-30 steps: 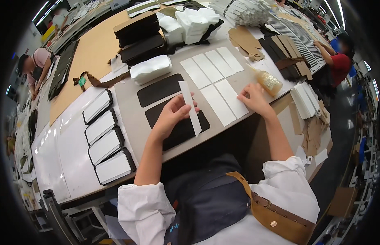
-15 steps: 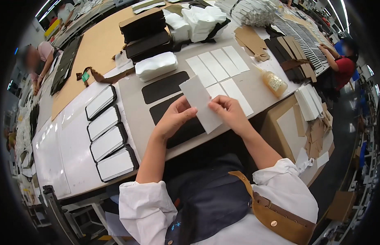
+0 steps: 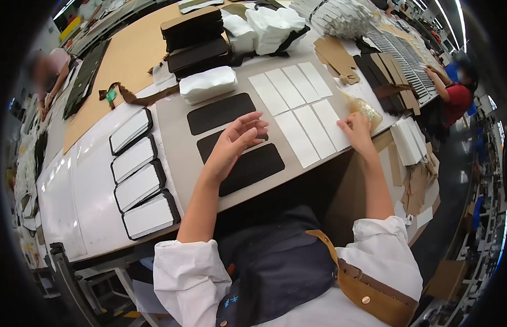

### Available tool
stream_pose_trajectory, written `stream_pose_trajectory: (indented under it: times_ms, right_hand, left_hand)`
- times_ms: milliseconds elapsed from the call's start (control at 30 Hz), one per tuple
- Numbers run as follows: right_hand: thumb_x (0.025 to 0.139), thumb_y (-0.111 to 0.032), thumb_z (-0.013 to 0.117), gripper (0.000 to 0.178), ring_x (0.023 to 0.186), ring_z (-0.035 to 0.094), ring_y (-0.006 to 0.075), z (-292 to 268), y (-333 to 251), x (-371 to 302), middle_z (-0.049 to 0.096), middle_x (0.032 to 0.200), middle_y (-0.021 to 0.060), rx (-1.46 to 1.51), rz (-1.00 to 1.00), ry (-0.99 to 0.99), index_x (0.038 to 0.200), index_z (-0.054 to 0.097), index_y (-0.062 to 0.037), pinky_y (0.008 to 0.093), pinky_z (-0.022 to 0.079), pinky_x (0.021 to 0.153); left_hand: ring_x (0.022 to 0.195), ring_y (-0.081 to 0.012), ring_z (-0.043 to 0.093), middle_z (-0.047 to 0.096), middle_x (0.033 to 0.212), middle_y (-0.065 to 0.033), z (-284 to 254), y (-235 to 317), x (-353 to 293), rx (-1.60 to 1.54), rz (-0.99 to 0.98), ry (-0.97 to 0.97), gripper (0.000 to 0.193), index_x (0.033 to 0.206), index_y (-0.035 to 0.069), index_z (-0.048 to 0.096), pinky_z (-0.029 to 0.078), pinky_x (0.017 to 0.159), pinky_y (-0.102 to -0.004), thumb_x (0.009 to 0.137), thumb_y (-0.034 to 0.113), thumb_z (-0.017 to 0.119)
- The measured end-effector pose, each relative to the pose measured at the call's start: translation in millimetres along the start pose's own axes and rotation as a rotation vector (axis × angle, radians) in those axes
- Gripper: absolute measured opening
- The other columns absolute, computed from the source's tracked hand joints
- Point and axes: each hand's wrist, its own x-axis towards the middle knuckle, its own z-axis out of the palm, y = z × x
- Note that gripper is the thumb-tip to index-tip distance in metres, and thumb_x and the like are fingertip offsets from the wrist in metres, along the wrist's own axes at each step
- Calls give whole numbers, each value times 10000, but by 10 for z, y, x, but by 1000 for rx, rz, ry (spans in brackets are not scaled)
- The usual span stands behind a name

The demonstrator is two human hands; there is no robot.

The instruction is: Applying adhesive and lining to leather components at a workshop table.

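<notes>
My left hand [image 3: 238, 143] hovers over the black rounded panels [image 3: 252, 170], empty, its fingers loosely bent and apart. My right hand [image 3: 358, 132] is at the right end of the white strips [image 3: 313, 132], beside a clear squeeze bottle [image 3: 369, 111] of yellowish liquid. Its fingers are partly bent and overlap the bottle's near side; no grip on it shows. The white strips lie side by side in two rows on a grey board [image 3: 171, 117]. Three black panels lie to their left, the middle one partly behind my left hand.
Four-sided black pieces topped with white strips [image 3: 147, 220] line the left. Behind the board are a white stack [image 3: 208, 85], dark stacked panels [image 3: 199, 57] and white bundles [image 3: 275, 27]. Brown card pieces [image 3: 336, 57] lie at back right. Other people sit left and right.
The white strip that both hands held is out of them; the front row now shows another strip. My right hand has moved right to the bottle, and my left hand has let go.
</notes>
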Motion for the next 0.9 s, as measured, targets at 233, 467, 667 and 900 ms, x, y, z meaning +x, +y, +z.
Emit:
stream_pose_trajectory:
  times_ms: [233, 467, 667, 900]
  right_hand:
    - [833, -301, 726, 253, 1015, 503, 328, 71, -2, 59, 583, 991, 125, -93, -45, -10, 781, 701, -55, 456, 380, 903]
    - [837, -177, 695, 235, 1030, 514, 323, -54, -256, 86, 569, 1025, 142, -198, -215, 121, 1001, 635, -21, 428, 426, 891]
    - [817, 12, 576, 247, 1039, 541, 334, 186, -161, 453, 558, 1071, 164, -165, -299, 54, 1063, 594, 1, 420, 451, 918]
    - [801, 32, 547, 245, 1045, 544, 341, 244, -123, 508, 554, 1050, 173, -212, -252, 32, 1044, 577, 14, 421, 465, 911]
  left_hand:
    - [1176, -179, 557, 577, 1272, -97, 16, -14, 33, 67, -7, 2, 533, 1405, 41, 442, 436, 1007, -324, 962, 289, 606]
    - [1166, -176, 562, 579, 1268, -98, 3, -37, 23, 79, 11, 2, 539, 1405, 26, 441, 439, 996, -315, 963, 289, 602]
    - [1179, -171, 552, 576, 1272, -91, 7, -31, 39, 92, 1, -1, 519, 1408, 32, 442, 435, 1008, -321, 973, 279, 581]
    - [1188, -175, 549, 574, 1279, -92, 41, -22, 36, 99, 1, 17, 505, 1417, 31, 434, 440, 1005, -326, 990, 275, 551]
